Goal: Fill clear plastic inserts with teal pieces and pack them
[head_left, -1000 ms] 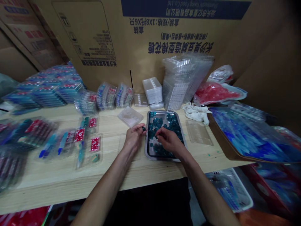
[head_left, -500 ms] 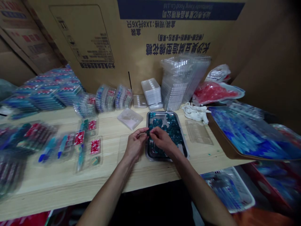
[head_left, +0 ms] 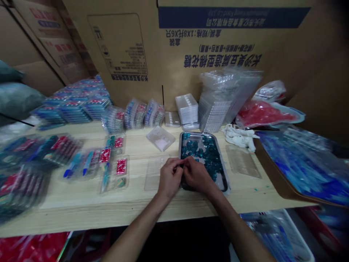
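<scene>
My left hand point(head_left: 170, 176) and my right hand point(head_left: 196, 174) meet fingertip to fingertip over the near left edge of a metal tray point(head_left: 228, 188). Both are closed in a pinch; whatever sits between the fingertips is too small and hidden to name. Many small dark teal pieces point(head_left: 209, 156) lie loose in the tray. A clear plastic blister shell point(head_left: 152, 174) lies flat just left of my left hand. Behind it rests another clear shell point(head_left: 160, 138) at an angle.
Filled blister packs point(head_left: 114, 174) spread over the left of the table, with stacked packs point(head_left: 73, 105) behind. Stacked clear trays point(head_left: 215, 105) stand at the back. White gloves point(head_left: 240, 136) and a carton of blue items point(head_left: 297, 163) lie right. A large cardboard box point(head_left: 174, 80) walls the rear.
The whole view has shifted, so things sit further right in the picture. Both hands have drawn toward the tray's near edge, still pinched together; the teal piece at their fingertips is now hidden.
</scene>
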{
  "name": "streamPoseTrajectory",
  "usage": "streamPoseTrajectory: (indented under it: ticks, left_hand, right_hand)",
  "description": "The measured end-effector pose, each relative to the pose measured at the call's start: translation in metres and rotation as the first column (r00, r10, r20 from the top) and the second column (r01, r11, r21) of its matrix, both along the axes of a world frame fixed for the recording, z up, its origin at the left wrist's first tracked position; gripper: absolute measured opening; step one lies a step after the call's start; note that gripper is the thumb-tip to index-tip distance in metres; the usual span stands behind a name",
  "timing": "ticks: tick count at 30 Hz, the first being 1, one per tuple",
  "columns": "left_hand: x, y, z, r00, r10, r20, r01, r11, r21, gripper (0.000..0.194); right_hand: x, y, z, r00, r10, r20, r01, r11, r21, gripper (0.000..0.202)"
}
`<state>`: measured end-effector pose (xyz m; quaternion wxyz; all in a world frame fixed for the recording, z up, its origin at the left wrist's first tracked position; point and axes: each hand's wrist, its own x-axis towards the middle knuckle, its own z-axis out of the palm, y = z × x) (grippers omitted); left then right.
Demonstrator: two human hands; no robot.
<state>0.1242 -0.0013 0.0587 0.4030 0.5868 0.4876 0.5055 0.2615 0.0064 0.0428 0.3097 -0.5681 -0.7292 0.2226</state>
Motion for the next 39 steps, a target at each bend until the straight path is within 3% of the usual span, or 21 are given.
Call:
streamPoseTrajectory:
  ticks: [4,8,12,18,20,22,25,27,29,33,39]
  left_hand:
    - [0.001,-0.010,-0.004,0.998,-0.044,-0.035,0.043,0.999,-0.027,0.030]
    - [-0.002,-0.015,-0.008,0.999,0.007,-0.042,-0.013,0.991,-0.135,0.029]
    - [-0.003,-0.018,-0.006,0.999,0.008,-0.044,-0.016,0.983,-0.181,0.031]
    - [-0.008,-0.019,-0.007,0.994,0.004,0.109,0.022,0.973,-0.231,0.028]
    - [-0.022,-0.014,-0.005,0.977,-0.014,0.214,0.076,0.956,-0.282,0.022]
    - [-0.044,-0.007,0.001,0.952,0.048,0.301,0.056,0.943,-0.329,0.023]
    - [-0.084,0.006,0.013,0.897,0.275,0.346,-0.151,0.927,-0.344,0.035]
    - [-0.108,0.011,0.020,0.861,0.370,0.348,-0.257,0.908,-0.331,0.041]
    - [-0.126,0.010,0.026,0.843,0.408,0.350,-0.299,0.897,-0.324,0.044]
    - [-0.145,-0.001,0.030,0.815,0.471,0.338,-0.370,0.871,-0.323,0.047]
    - [-0.154,-0.018,0.013,0.890,0.416,0.188,-0.365,0.896,-0.253,0.040]
  right_hand:
    - [0.007,-0.008,-0.002,0.999,0.038,0.036,-0.037,0.999,-0.030,0.011]
    - [0.006,-0.014,-0.001,0.993,0.107,0.044,-0.105,0.993,-0.044,0.008]
    - [-0.002,-0.019,0.001,0.988,0.055,0.143,-0.058,0.998,0.016,0.009]
    - [-0.001,-0.010,-0.003,0.989,0.061,0.137,-0.055,0.997,-0.047,0.013]
    - [-0.001,-0.007,-0.001,0.990,0.124,0.063,-0.121,0.991,-0.059,0.016]
    - [-0.006,-0.007,0.002,0.983,0.176,0.048,-0.176,0.984,-0.007,0.024]
    - [-0.025,-0.017,0.007,0.925,0.288,0.248,-0.316,0.946,0.078,0.051]
    - [-0.041,-0.027,0.009,0.837,0.377,0.397,-0.426,0.904,0.037,0.065]
    - [-0.054,-0.035,0.008,0.773,0.426,0.470,-0.468,0.883,-0.031,0.069]
    - [-0.067,-0.046,0.004,0.725,0.453,0.518,-0.496,0.866,-0.064,0.077]
    - [-0.085,-0.044,-0.009,0.687,0.249,0.683,-0.416,0.905,0.087,0.040]
